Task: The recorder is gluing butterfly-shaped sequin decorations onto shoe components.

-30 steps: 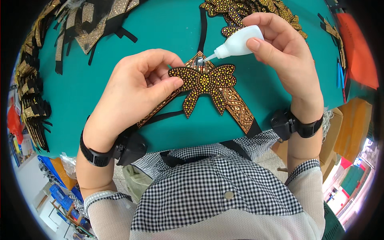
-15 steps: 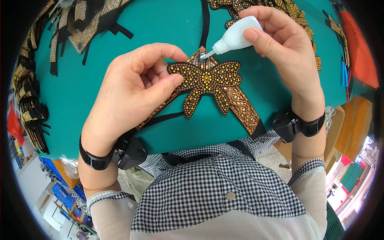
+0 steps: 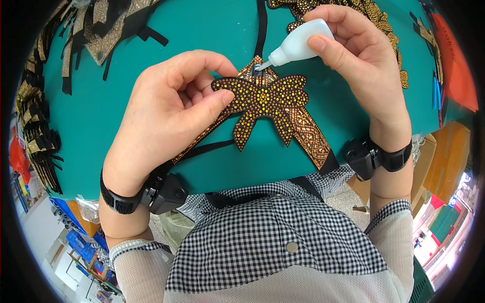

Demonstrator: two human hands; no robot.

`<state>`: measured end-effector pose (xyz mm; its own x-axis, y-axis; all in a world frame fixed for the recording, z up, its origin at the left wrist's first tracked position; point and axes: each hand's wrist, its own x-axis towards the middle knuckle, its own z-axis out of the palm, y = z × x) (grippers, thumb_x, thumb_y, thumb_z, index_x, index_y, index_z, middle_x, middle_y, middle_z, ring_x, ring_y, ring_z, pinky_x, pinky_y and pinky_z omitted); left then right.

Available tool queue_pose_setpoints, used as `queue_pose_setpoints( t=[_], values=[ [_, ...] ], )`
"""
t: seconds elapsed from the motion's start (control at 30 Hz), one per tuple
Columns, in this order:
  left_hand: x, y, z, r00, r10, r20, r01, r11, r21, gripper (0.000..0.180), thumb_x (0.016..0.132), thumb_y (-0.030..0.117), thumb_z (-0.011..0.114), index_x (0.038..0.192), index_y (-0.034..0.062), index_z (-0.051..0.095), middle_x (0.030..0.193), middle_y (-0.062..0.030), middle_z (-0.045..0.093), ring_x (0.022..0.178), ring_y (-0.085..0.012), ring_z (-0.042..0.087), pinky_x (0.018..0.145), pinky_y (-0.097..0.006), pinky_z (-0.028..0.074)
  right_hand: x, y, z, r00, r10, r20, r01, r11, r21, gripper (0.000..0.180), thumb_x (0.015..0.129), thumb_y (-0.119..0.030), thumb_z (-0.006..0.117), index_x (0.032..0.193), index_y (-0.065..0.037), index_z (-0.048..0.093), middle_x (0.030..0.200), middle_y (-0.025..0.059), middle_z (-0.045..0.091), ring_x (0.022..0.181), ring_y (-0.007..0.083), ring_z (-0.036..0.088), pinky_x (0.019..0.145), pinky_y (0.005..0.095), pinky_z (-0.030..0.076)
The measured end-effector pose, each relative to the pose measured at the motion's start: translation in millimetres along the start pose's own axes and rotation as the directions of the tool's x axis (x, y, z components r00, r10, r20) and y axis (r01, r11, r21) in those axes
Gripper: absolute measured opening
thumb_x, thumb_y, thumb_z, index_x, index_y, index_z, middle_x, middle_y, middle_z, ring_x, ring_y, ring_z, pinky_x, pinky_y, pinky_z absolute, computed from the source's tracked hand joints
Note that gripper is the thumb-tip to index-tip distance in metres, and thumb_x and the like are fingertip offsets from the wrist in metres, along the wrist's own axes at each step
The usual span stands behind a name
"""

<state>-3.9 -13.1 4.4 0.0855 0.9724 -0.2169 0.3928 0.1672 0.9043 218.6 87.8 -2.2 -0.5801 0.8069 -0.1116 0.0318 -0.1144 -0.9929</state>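
My left hand (image 3: 174, 108) pinches the left wing of a black bow-shaped piece (image 3: 262, 96) covered in gold and copper studs. The bow lies over the pointed part of a V-shaped studded strap (image 3: 309, 136), whose tip sticks out above it. In my right hand (image 3: 356, 63) is a pale squeeze bottle (image 3: 303, 41), tilted down to the left. Its thin nozzle reaches the strap's tip, where a small shiny clear patch (image 3: 257, 67) shows. A black band (image 3: 261, 30) runs away from that tip.
Patterned gold and black straps (image 3: 103, 43) lie at the far left, with more piled along the left edge (image 3: 40, 126). Several studded bow pieces (image 3: 376, 22) are heaped at the far right. Everything rests on a green tabletop (image 3: 212, 177). A cardboard box (image 3: 444, 156) stands beyond its right side.
The bow and strap have shifted slightly to the right, my left hand with them. The bottle's nozzle stays at the strap's tip, and my right hand has barely moved.
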Motion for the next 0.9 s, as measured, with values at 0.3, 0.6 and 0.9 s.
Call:
queue_pose_setpoints(
  t=[0.3,0.6,0.9],
  values=[
    [1.3,-1.1,-0.9,1.000,-0.021,0.002,0.021,1.000,0.001,0.019,0.079,0.002,0.063,0.097,-0.0009,0.058,0.076,0.0051,0.053,0.068,-0.0007,0.048,0.059,-0.014,0.039,-1.3,-2.1,-0.3,0.999,-0.034,-0.003,0.033,0.999,-0.040,0.024,0.086,-0.008,0.061,0.106,0.001,0.053,0.089,0.0036,0.061,0.075,0.0054,0.056,0.062,0.0169,0.044],
    [2.0,1.1,-0.8,0.999,-0.034,0.000,0.034,0.999,0.012,0.019,0.079,0.001,0.063,0.097,-0.0010,0.058,0.076,0.0046,0.055,0.068,-0.0006,0.049,0.060,-0.014,0.040,-3.5,1.2,-2.7,0.995,-0.088,0.051,0.089,0.996,-0.030,0.023,0.086,-0.008,0.060,0.106,0.001,0.052,0.090,0.0043,0.061,0.078,0.0068,0.057,0.065,0.0177,0.044],
    [2.2,8.2,-6.1,0.995,-0.070,0.068,0.072,0.997,-0.027,0.017,0.080,0.002,0.063,0.096,0.0002,0.057,0.075,0.0051,0.054,0.069,-0.0004,0.049,0.061,-0.014,0.039,6.6,3.9,-12.7,0.986,0.003,-0.168,0.031,0.979,0.202,0.023,0.084,-0.010,0.061,0.104,0.000,0.052,0.084,0.0060,0.059,0.061,0.0081,0.051,0.054,0.0185,0.042]
  ],
)
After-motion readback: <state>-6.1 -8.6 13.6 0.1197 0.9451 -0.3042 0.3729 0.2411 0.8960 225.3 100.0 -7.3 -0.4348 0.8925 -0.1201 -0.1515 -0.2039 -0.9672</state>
